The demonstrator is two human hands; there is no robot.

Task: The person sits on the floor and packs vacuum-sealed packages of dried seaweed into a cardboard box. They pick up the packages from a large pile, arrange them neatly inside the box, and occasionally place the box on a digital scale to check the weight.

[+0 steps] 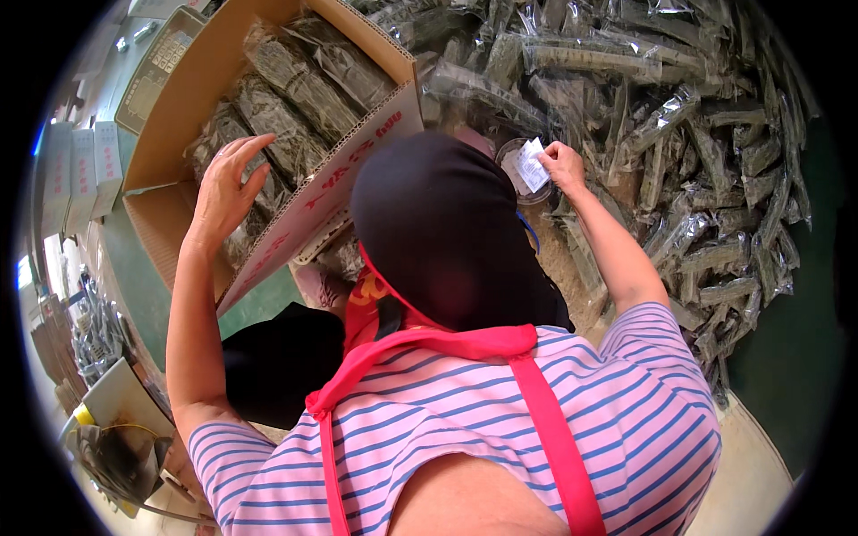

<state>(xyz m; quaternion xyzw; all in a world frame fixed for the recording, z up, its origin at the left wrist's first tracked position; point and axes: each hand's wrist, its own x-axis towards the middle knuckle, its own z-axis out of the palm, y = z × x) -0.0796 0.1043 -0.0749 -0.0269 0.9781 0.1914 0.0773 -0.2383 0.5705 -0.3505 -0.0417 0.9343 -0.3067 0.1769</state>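
The left hand (pixel 228 188) reaches out at about ten o'clock from the middle of the view, its fingers (pixel 252 145) spread apart and empty, hovering just over the bundles of dried green stalks (pixel 299 85) packed in an open cardboard box (pixel 192 85). The palm is near the box's front flap (pixel 344 174), which bears red print. The right hand (pixel 563 165) stretches toward one o'clock, its fingers pinched together on a small white paper slip (pixel 534 163), holding it over a round clear container (pixel 517 170) that sits at the near edge of the heap. Beyond it, from twelve to three o'clock, a large heap of clear plastic packets (pixel 697 134) filled with the same dried greens covers the surface. A dark head covering (pixel 442 232) fills the centre, above a striped shirt (pixel 626 420) crossed by red apron straps (pixel 554 438). At ten o'clock, beyond the box, lies a calculator (pixel 161 62).
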